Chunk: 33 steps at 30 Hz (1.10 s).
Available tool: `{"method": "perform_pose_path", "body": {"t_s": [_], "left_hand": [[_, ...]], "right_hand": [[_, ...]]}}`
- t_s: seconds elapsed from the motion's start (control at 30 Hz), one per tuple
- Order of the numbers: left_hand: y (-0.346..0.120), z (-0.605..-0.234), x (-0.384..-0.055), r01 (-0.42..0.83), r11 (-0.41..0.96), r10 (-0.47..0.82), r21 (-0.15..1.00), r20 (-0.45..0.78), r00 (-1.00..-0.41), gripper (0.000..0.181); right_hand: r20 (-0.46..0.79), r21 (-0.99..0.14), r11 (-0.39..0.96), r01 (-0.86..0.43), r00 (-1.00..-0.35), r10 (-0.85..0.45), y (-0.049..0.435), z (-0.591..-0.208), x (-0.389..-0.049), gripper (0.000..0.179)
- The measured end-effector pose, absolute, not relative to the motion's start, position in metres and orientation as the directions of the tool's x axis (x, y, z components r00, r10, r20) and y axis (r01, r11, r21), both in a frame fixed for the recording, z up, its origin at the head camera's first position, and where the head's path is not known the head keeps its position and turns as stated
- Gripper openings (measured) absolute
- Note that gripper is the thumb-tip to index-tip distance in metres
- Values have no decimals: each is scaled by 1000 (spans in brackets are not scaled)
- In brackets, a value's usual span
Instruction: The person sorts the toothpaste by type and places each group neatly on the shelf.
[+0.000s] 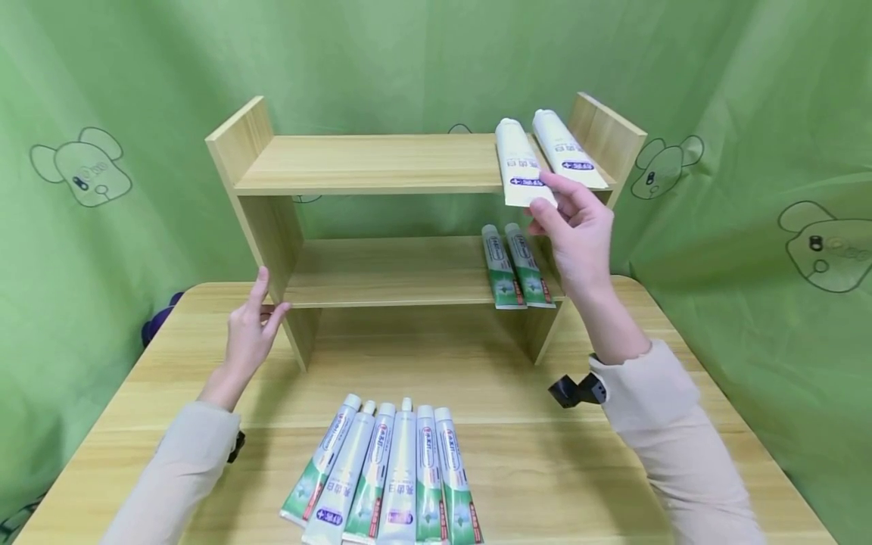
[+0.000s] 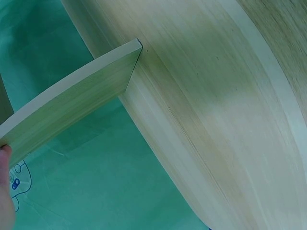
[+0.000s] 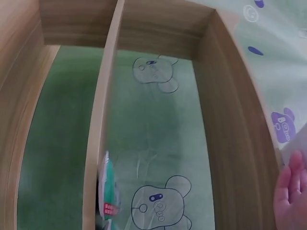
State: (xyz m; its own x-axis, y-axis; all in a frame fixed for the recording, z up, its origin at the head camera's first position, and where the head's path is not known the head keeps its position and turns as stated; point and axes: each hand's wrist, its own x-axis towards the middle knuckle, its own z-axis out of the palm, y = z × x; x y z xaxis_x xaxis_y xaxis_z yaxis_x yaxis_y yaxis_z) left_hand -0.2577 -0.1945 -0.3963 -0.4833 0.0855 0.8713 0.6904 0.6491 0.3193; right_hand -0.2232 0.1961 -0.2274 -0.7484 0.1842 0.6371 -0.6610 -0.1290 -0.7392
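Note:
My right hand (image 1: 579, 227) pinches the flat bottom end of a white toothpaste tube (image 1: 519, 163) with a purple label, which lies at the right of the top shelf, its end jutting past the front edge. Beside it on the right is another white toothpaste tube (image 1: 568, 149). At the left side panel (image 1: 262, 219) of the wooden rack, my left hand (image 1: 248, 333) rests its index finger and thumb against the wood, level with the middle shelf. In the left wrist view only a fingertip (image 2: 5, 153) at the panel shows. The right wrist view misses the pinched tube's grip.
Two green-and-white tubes (image 1: 514, 265) lie on the right of the middle shelf (image 1: 388, 272). Several more tubes, green-and-white and white, fan out on the table (image 1: 545, 469) in front. A green curtain (image 1: 381, 60) hangs behind the rack.

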Motion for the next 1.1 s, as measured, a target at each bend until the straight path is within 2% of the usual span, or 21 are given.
{"method": "perform_pose_path", "body": {"t_s": [0.17, 0.33, 0.63, 0.77, 0.93, 1.1], "left_hand": [[-193, -397, -258, 697, 642, 90, 318, 872, -481, 94], [-193, -398, -258, 699, 643, 95, 312, 873, -478, 94], [-193, -399, -258, 693, 650, 114, 311, 862, -494, 92], [-194, -400, -259, 694, 649, 119, 311, 860, -496, 89], [-196, -399, -258, 686, 652, 99, 321, 862, -498, 85], [-196, -398, -258, 681, 659, 100, 319, 860, -500, 86]], "right_hand": [[678, -709, -32, -704, -694, 245, 193, -230, -230, 15], [681, -707, 11, -707, -676, 281, 191, -231, -235, 14], [651, -714, -70, -697, -697, 303, 187, -230, -239, 12], [666, -707, -45, -705, -687, 290, 189, -235, -238, 16], [704, -699, -7, -715, -690, 170, 188, -253, -228, 26], [655, -752, 31, -658, -752, -75, 184, -283, -211, 32]]}}
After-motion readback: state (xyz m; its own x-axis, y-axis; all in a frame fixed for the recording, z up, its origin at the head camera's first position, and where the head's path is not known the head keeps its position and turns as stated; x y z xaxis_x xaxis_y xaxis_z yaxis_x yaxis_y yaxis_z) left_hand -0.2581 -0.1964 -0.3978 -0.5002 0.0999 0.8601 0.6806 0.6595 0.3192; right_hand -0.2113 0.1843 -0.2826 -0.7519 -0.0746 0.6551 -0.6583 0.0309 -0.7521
